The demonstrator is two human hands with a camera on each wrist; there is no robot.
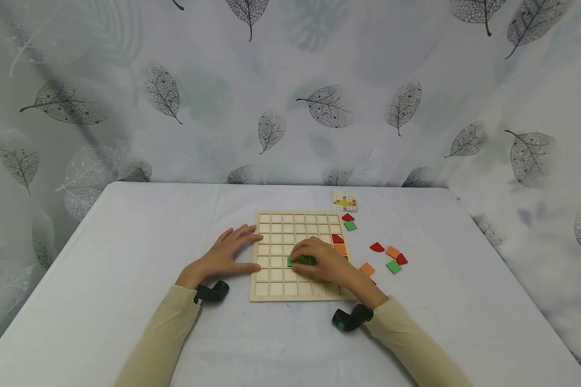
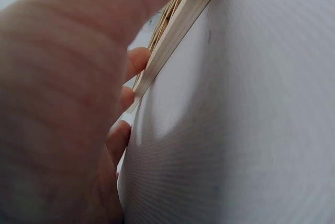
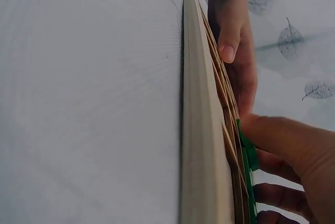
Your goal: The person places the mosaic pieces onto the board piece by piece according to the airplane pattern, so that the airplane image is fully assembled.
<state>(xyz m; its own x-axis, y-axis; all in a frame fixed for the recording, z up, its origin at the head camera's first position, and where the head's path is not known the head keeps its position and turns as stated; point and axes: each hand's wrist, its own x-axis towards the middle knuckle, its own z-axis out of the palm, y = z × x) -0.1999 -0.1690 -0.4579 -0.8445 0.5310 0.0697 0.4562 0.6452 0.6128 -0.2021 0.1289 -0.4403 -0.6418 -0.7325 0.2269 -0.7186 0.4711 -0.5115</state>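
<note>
A wooden grid board [image 1: 270,290] lies flat on the table. My left hand [image 1: 228,253] rests at its left edge, fingers spread and fairly straight, thumb and fingertips touching the frame. Over the middle of the grid, my right hand [image 1: 321,262] pinches a green tile [image 3: 250,153] between thumb and fingers, low against the board. Further green tiles [image 1: 306,260] lie in that row, partly covered by the hand. At the board's right side sit a red quarter-round tile [image 1: 337,238] and an orange square tile [image 1: 340,249]; others there are hidden by the right hand.
Loose tiles lie right of the board: a green square [image 1: 394,267], an orange square [image 1: 392,251], a red piece [image 1: 377,247] and several more. A small pattern card [image 1: 345,201] lies beyond the board's far right corner. Leaf-print cloth [image 1: 290,107] hangs behind the white table [image 1: 213,344].
</note>
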